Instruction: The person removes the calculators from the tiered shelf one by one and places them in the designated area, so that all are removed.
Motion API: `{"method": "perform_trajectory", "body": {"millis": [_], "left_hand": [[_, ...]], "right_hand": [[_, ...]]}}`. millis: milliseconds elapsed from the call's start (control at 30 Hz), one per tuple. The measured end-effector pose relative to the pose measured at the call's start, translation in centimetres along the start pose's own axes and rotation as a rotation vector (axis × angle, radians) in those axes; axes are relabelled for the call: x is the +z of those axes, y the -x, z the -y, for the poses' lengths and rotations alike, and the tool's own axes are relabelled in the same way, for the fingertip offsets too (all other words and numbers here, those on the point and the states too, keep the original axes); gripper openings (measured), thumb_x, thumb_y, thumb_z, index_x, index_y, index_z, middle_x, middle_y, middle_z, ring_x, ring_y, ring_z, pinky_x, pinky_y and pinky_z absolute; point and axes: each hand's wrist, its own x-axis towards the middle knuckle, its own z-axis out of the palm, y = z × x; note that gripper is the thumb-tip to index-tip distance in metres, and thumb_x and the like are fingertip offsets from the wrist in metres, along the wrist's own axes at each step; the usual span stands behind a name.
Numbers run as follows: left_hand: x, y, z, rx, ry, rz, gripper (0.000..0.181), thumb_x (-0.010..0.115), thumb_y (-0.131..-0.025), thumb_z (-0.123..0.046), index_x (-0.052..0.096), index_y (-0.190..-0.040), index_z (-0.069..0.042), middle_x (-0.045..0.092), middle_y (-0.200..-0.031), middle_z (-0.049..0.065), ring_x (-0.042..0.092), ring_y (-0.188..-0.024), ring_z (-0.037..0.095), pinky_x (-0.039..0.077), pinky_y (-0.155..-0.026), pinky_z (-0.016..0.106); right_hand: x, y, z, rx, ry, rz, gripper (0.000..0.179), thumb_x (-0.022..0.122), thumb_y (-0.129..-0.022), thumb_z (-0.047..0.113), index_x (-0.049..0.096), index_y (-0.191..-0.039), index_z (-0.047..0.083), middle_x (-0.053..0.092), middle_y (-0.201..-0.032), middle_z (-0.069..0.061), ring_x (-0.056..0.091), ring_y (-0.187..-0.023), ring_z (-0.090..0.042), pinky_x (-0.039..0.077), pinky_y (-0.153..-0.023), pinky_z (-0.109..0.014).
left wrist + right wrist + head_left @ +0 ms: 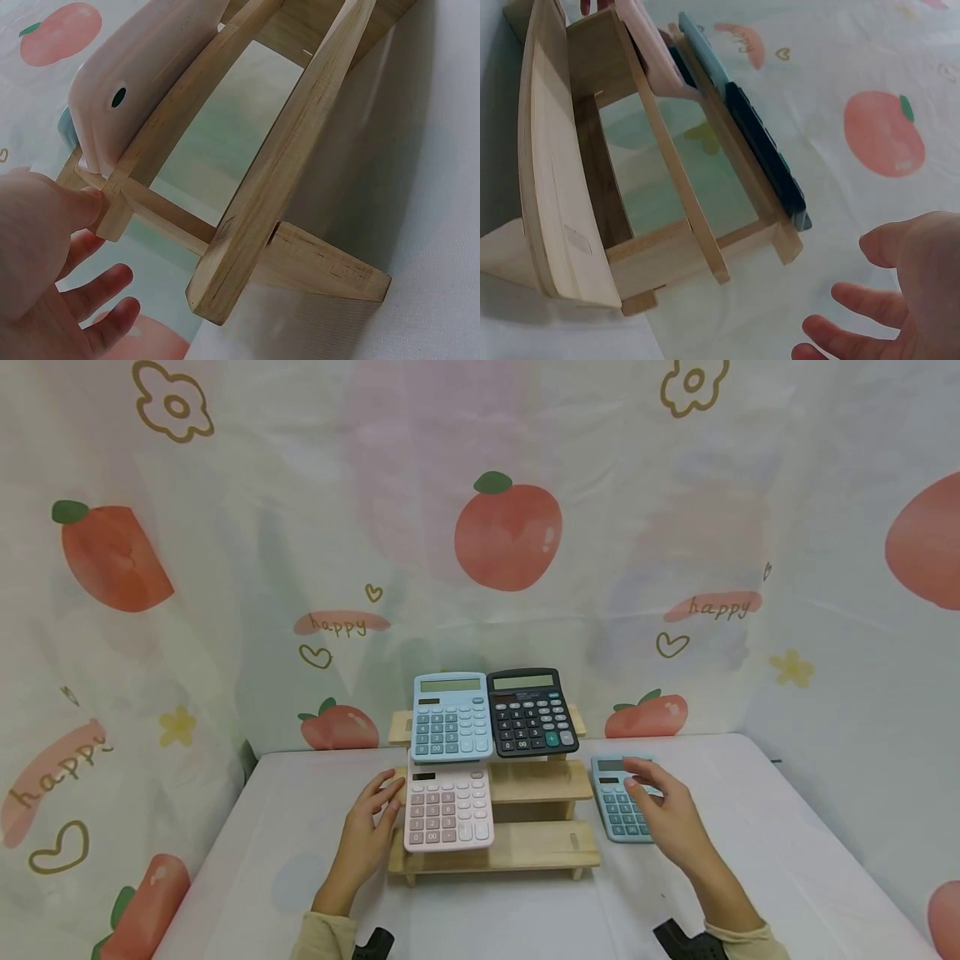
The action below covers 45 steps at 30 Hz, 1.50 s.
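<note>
A pink calculator (448, 807) leans on the middle tier of a wooden three-tier rack (536, 782). My left hand (371, 835) is at that tier's left end, thumb and forefinger gripping the board end (120, 206) beside the calculator; its other fingers hang loose. Above, a light blue calculator (452, 718) and a black calculator (532, 712) stand side by side on the top tier. Right of the rack, another blue calculator (622, 814) lies on the table. My right hand (671, 814) hovers over its right side, fingers apart and holding nothing, partly hiding its keys.
The rack's bottom tier (517, 846) is at the front, below the pink calculator. A white cloth covers the table (300, 810). Behind it and along both sides hangs a fruit-patterned curtain (600, 527).
</note>
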Motion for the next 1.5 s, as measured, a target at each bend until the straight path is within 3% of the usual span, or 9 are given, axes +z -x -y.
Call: {"method": "perform_trajectory", "body": {"millis": [100,167,233,433,1133,1500], "left_hand": [[0.0,0.0,0.0,-0.005,0.005,0.000,0.037,0.058,-0.101,-0.007,0.062,-0.137,-0.001,0.050,-0.153,0.018,0.052,-0.136,0.040,0.050,-0.100,0.060],[0.0,0.0,-0.1,-0.011,0.012,0.001,0.036,0.058,-0.101,-0.008,0.062,-0.137,-0.002,0.050,-0.153,0.017,0.052,-0.136,0.040,0.049,-0.100,0.060],[0.0,0.0,-0.1,-0.009,0.012,0.002,0.036,0.058,-0.101,-0.008,0.062,-0.137,-0.001,0.050,-0.152,0.017,0.052,-0.136,0.040,0.050,-0.100,0.060],[0.0,0.0,0.0,-0.019,0.017,0.010,0.037,0.059,-0.101,-0.009,0.062,-0.137,-0.002,0.050,-0.153,0.015,0.052,-0.137,0.039,0.049,-0.101,0.059],[-0.2,0.0,-0.4,-0.027,0.013,0.016,0.037,0.058,-0.102,-0.009,0.061,-0.138,-0.002,0.049,-0.154,0.014,0.050,-0.140,0.038,0.048,-0.103,0.059],[0.0,0.0,-0.2,-0.009,0.006,0.003,0.037,0.058,-0.101,-0.006,0.061,-0.137,-0.001,0.049,-0.153,0.017,0.051,-0.138,0.040,0.049,-0.101,0.060]], "right_hand": [[0.4,0.1,0.4,-0.022,0.007,0.008,0.039,0.051,-0.106,0.019,0.055,-0.140,0.001,0.061,-0.138,-0.021,0.048,-0.115,0.001,0.041,-0.088,-0.008],[0.6,0.1,0.6,-0.030,0.011,0.020,0.038,0.051,-0.106,0.019,0.055,-0.140,0.001,0.062,-0.137,-0.019,0.046,-0.113,0.007,0.044,-0.090,-0.011],[0.9,0.1,0.8,-0.038,0.014,0.031,0.038,0.051,-0.107,0.019,0.056,-0.140,0.001,0.062,-0.137,-0.019,0.049,-0.116,0.001,0.045,-0.091,-0.014],[1.5,0.4,1.3,-0.046,0.006,0.054,0.039,0.052,-0.106,0.019,0.055,-0.141,0.002,0.062,-0.138,-0.017,0.054,-0.123,-0.031,0.047,-0.092,-0.021],[4.4,1.0,2.6,-0.049,-0.043,0.129,0.037,0.057,-0.104,0.017,0.057,-0.137,0.001,0.064,-0.134,-0.017,0.058,-0.119,-0.032,0.052,-0.092,-0.032],[5.9,1.3,3.8,-0.010,-0.101,0.176,0.039,0.061,-0.102,0.022,0.059,-0.137,0.006,0.066,-0.134,-0.012,0.060,-0.117,-0.028,0.052,-0.092,-0.029]]}}
